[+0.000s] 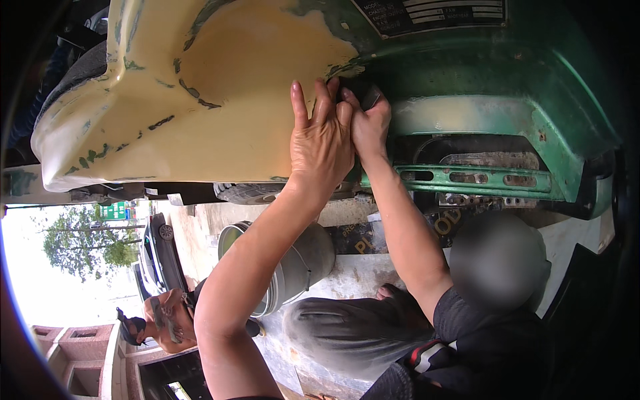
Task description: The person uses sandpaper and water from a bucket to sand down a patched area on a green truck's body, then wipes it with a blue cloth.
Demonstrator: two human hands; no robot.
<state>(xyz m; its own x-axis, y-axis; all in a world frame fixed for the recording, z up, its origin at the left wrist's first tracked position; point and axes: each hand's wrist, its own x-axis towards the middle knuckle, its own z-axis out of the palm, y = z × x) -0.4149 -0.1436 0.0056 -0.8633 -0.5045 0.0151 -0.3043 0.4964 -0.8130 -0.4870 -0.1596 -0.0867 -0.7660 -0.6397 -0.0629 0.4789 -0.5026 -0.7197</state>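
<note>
The left hand (320, 143) lay flat, fingers spread and open, on the cream-filled body panel (220, 100) where it met the green vehicle shell (507, 80) toward three o'clock; the right hand (370, 123), its grip clamped on a small dark sanding block (371, 97), pressed at the same seam, touching the left hand's fingers. At six o'clock a grey metal bucket (300, 263) lay tilted on the dusty concrete floor (353, 273), just beside a bent knee in grey trousers (347, 327); a tyre (250, 193) showed under the panel's edge. At twelve o'clock a dark rectangular data plate (433, 15) sat on the shell; at nine o'clock a green road sign (113, 211) stood among trees (83, 243); a parked car (160, 257) waited near it.
</note>
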